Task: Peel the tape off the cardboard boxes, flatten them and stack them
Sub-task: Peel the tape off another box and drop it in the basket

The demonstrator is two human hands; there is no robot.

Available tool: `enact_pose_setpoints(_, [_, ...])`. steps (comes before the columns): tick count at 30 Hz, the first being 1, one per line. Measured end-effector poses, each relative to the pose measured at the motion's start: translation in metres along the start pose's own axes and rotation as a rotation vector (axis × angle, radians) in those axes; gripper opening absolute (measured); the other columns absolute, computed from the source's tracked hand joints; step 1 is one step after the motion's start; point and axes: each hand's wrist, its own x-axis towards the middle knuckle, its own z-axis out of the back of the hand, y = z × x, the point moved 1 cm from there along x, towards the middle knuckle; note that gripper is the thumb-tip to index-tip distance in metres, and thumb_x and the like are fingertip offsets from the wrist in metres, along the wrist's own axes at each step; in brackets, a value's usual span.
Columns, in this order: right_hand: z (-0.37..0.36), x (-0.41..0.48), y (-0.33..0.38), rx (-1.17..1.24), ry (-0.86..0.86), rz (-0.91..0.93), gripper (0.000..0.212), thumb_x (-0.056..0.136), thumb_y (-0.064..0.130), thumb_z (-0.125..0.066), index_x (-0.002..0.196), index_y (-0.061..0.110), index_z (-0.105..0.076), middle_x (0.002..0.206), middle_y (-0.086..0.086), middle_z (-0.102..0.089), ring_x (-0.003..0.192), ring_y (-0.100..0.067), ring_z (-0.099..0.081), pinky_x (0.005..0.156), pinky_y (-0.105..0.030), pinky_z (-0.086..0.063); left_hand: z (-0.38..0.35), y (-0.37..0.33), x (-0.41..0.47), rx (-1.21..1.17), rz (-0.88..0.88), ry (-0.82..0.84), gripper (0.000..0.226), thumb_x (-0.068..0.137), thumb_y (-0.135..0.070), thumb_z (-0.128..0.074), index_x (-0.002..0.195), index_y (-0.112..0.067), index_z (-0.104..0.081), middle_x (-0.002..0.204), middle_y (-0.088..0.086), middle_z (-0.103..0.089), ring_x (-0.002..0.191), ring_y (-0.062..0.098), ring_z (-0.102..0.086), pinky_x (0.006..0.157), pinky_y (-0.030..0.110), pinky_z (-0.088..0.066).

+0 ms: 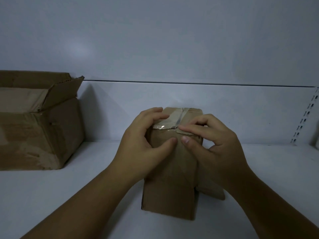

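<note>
White shelf (69, 195) in dim light, with a plain pale back wall (172, 40) behind it, carries the work. The left hand (143, 144) grips the small brown cardboard box (169, 187): its fingers curl over the top left edge and its thumb presses on the front face. The right hand (212, 144) pinches the top front edge of this box, with the forefinger lying along the edge and the thumb just beneath it on the front face (whether the tape itself is caught in the pinch cannot be told). Both forearms reach in from the near edge of the shelf.

The box stands upright at the middle of the shelf, near its front edge. A strip of clear glossy tape (179, 118) runs along its top seam and across the top front edge, so the top is closed and any contents are hidden. One cardboard flap (210, 190) splays out low on its right side.

A large, creased brown cardboard box (43, 135) sits well apart at the left end, against the back wall, its top flaps raised; its inside is not visible. A slotted metal upright (305, 118) runs up the wall at the right end.
</note>
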Motion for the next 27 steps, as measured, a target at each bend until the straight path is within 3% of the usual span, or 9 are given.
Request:
enact_pose_setpoints(5, [-0.007,-0.001,0.007,-0.128,-0.065,0.081,0.026,0.085,0.023,-0.054,0.098,0.009,-0.072,0.087,0.004,-0.059,0.084,-0.005,-0.050,0.071,-0.016,-0.042,0.000,-0.007,-0.001,0.108,-0.036,-0.084,0.037,0.071,-0.033,-0.068,0.107,-0.027,-0.062,0.112,-0.019,-0.056,0.107,-0.013,-0.047,0.081,0.003,-0.039])
enact_pose_setpoints(8, [-0.013,-0.001,0.009,-0.156,-0.059,0.077,0.027,0.086,0.023,-0.053,0.097,0.007,-0.072,0.085,-0.005,-0.065,0.084,-0.008,-0.050,0.069,-0.022,-0.043,0.006,-0.013,0.000,0.201,-0.064,-0.095,0.033,0.073,-0.043,-0.060,0.101,-0.027,-0.062,0.102,-0.018,-0.059,0.099,-0.002,-0.053,0.078,0.009,-0.042])
enact_pose_setpoints(12, [-0.023,-0.002,0.014,-0.175,-0.021,0.026,0.031,0.086,0.028,-0.050,0.094,0.009,-0.073,0.083,-0.004,-0.067,0.080,-0.007,-0.050,0.068,-0.019,-0.038,0.015,-0.017,-0.003,0.367,-0.124,-0.115,0.016,0.073,-0.041,-0.054,0.073,-0.027,-0.048,0.078,-0.016,-0.047,0.076,0.006,-0.043,0.066,0.012,-0.035])
enact_pose_setpoints(15, [-0.028,-0.001,0.018,-0.197,-0.040,0.042,0.030,0.085,0.028,-0.051,0.090,0.010,-0.074,0.081,-0.004,-0.070,0.077,-0.013,-0.057,0.070,-0.023,-0.041,0.019,-0.020,-0.008,0.466,-0.106,-0.145,0.030,0.075,-0.036,-0.057,0.058,-0.025,-0.035,0.063,-0.013,-0.038,0.066,0.010,-0.036,0.059,0.019,-0.033])
enact_pose_setpoints(18, [-0.028,-0.001,0.019,-0.204,-0.086,0.098,0.026,0.082,0.025,-0.055,0.085,0.007,-0.074,0.080,-0.006,-0.073,0.074,-0.018,-0.065,0.073,-0.028,-0.048,0.021,-0.021,-0.012,0.615,-0.057,-0.134,0.033,0.076,-0.044,-0.047,0.053,-0.022,-0.041,0.050,-0.009,-0.040,0.053,0.010,-0.039,0.047,0.025,-0.034])
enact_pose_setpoints(21, [-0.028,-0.001,0.020,-0.188,-0.095,0.095,0.025,0.081,0.026,-0.056,0.083,0.008,-0.073,0.078,-0.005,-0.073,0.073,-0.015,-0.063,0.073,-0.031,-0.050,0.022,-0.021,-0.014,0.749,0.022,-0.110,0.039,0.079,-0.050,-0.046,0.055,-0.021,-0.056,0.045,-0.004,-0.050,0.045,0.016,-0.048,0.044,0.028,-0.040])
enact_pose_setpoints(25, [-0.028,-0.002,0.018,-0.199,-0.075,0.064,0.026,0.083,0.029,-0.056,0.085,0.010,-0.074,0.081,-0.002,-0.073,0.076,-0.015,-0.065,0.074,-0.025,-0.049,0.020,-0.028,-0.013,0.828,0.093,-0.067,0.043,0.080,-0.055,-0.036,0.073,-0.028,-0.067,0.056,-0.005,-0.062,0.054,0.018,-0.056,0.048,0.024,-0.031])
enact_pose_setpoints(27, [-0.027,-0.002,0.019,-0.194,-0.071,0.055,0.026,0.084,0.028,-0.055,0.085,0.010,-0.074,0.080,-0.002,-0.073,0.075,-0.015,-0.065,0.073,-0.025,-0.049,0.020,-0.028,-0.011,0.824,0.100,-0.069,0.045,0.077,-0.056,-0.031,0.076,-0.029,-0.067,0.060,-0.006,-0.063,0.058,0.015,-0.057,0.050,0.024,-0.035])
